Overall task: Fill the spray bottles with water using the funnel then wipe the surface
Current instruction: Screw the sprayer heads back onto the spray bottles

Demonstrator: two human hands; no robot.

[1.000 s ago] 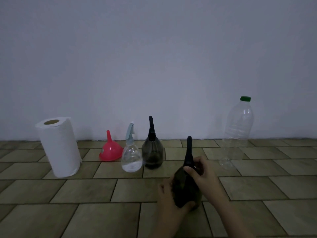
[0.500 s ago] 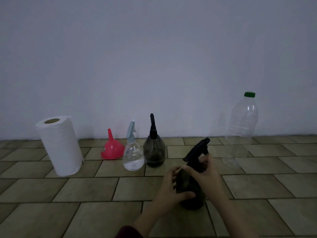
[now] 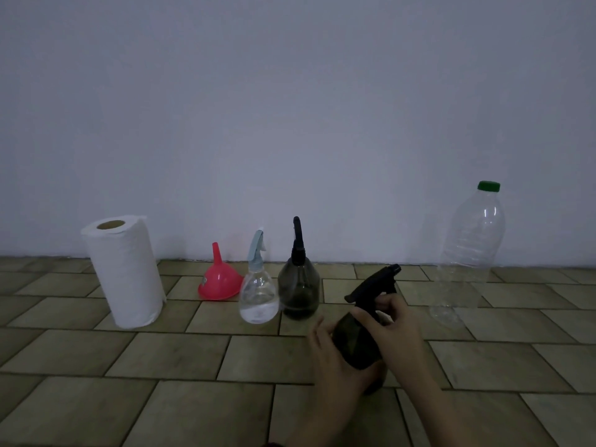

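A dark spray bottle [image 3: 356, 341] stands on the tiled floor in front of me. My left hand [image 3: 335, 359] cups its round body from the left. My right hand [image 3: 395, 330] grips the neck under the black trigger head [image 3: 375, 283], whose nozzle points up and to the right. Behind it stand a second dark spray bottle [image 3: 299, 290] and a small clear spray bottle [image 3: 258, 295] with a pale blue head and a little water. A red funnel [image 3: 219, 279] sits mouth down to their left.
A white paper towel roll [image 3: 124, 272] stands at the left. A tall clear plastic bottle [image 3: 467, 256] with a green cap stands at the right by the wall. Brown floor tiles [image 3: 161, 359] stretch in front of me.
The trigger head of the held bottle has turned from straight up to slanting right under my right hand. My left hand has shifted a little on the bottle's body.
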